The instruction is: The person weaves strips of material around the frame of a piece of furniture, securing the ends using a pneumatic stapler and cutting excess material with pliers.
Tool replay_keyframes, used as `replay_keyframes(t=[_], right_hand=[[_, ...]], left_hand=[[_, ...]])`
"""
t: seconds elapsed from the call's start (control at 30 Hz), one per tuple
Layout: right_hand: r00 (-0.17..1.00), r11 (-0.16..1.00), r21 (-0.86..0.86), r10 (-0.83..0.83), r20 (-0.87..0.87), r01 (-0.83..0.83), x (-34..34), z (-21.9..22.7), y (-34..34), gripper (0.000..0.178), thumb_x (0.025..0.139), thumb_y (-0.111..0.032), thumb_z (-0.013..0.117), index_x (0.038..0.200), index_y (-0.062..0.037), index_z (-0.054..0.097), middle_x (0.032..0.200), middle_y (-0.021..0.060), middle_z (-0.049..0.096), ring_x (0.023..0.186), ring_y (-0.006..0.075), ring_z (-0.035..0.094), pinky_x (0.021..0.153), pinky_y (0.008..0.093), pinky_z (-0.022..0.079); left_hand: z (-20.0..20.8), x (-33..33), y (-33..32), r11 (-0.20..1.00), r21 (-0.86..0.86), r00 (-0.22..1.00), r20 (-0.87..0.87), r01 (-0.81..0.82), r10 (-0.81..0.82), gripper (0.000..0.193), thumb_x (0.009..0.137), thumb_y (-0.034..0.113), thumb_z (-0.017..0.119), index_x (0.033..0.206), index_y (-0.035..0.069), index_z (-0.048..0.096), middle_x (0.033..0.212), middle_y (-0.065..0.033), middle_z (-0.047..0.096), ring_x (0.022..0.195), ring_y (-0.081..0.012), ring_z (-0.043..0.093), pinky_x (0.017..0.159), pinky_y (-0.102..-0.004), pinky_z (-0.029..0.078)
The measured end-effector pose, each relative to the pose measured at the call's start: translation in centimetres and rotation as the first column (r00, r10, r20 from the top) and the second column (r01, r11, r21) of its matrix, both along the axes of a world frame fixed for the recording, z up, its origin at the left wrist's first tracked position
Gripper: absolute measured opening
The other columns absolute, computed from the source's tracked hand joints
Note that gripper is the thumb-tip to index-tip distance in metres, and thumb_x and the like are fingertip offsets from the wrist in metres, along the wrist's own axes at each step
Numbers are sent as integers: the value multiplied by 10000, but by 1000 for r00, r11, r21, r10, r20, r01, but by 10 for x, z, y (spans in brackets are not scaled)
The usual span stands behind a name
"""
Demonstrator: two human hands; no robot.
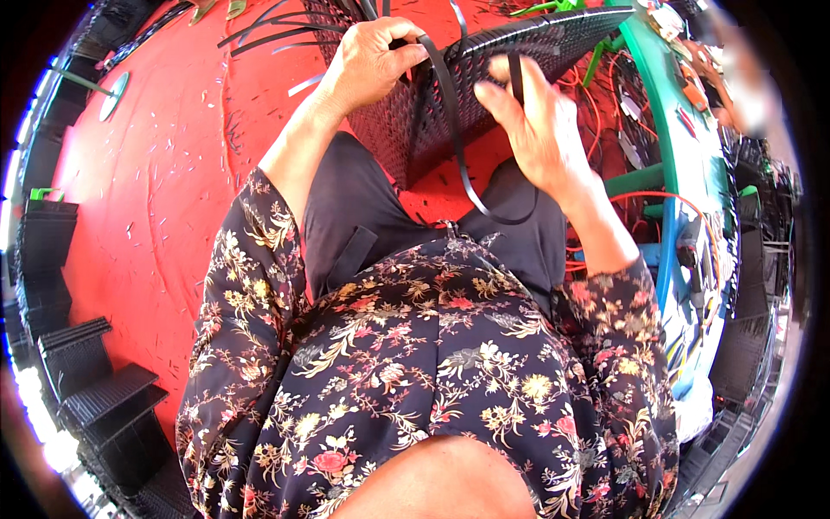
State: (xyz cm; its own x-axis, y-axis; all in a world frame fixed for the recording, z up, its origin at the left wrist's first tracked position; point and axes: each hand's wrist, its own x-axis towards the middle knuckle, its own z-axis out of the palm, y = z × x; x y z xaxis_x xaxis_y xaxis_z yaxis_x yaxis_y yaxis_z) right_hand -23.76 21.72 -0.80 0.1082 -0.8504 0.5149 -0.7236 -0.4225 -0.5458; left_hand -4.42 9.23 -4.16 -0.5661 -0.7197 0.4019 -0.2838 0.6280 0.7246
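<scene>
The black strip (457, 138) hangs in a loop at the upper centre of the frame, in front of the black woven basket (571, 43). The left hand (367, 65) has its grip pinched on it; the right hand (545, 130) clamps it between thumb and fingers. It looks light, springy and slick, so a flat pinch near the weave should hold without kinking it.

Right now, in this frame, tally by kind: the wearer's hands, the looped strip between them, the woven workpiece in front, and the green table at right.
Left hand and right hand: 2
Looped black strip: 1
Black woven workpiece: 1
Green table: 1
Total: 5
</scene>
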Motion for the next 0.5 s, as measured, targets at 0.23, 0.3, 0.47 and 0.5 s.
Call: replay_keyframes(t=[0.23, 0.3, 0.47, 0.5], right_hand=[[999, 896, 441, 32, 31, -42, -1, -53, 50, 347, 864, -224, 615, 1083, 1, 467, 737, 232, 601, 754, 435, 596, 624, 462, 463], [998, 872, 487, 49, 30, -58, 11, -71, 53, 371, 873, -254, 596, 1103, 12, 479, 708, 201, 593, 727, 397, 605, 646, 442, 461], [978, 832, 529, 68, 197, -164, 21, -70, 53, 265, 885, -188, 592, 1043, 16, 531, 759, 164, 597, 668, 302, 603, 645, 373, 475], [958, 830, 524, 44, 282, -193, 24, -70, 55, 249, 891, -169, 588, 1049, 15, 532, 763, 146, 594, 653, 266, 599, 637, 352, 477]], left_hand=[[4, 17, 4, 998, 33, 996, -71, -54, 57, 84, 840, 89, 619, 876, 32, 669, 761, -27, 663, 685, -81, 605, 653, -245, 487], [0, 31, 1, 999, 31, 993, -110, -29, 32, 69, 824, 71, 628, 853, 27, 672, 742, -40, 670, 672, -86, 615, 641, -253, 496], [12, 44, 10, 999, 50, 991, -131, -14, 20, 56, 809, 31, 628, 853, 12, 658, 754, -48, 670, 699, -93, 626, 660, -247, 508], [17, 45, 15, 999, 38, 993, -117, -22, 27, 53, 805, 29, 630, 848, 13, 657, 754, -48, 669, 701, -94, 626, 662, -247, 506]])
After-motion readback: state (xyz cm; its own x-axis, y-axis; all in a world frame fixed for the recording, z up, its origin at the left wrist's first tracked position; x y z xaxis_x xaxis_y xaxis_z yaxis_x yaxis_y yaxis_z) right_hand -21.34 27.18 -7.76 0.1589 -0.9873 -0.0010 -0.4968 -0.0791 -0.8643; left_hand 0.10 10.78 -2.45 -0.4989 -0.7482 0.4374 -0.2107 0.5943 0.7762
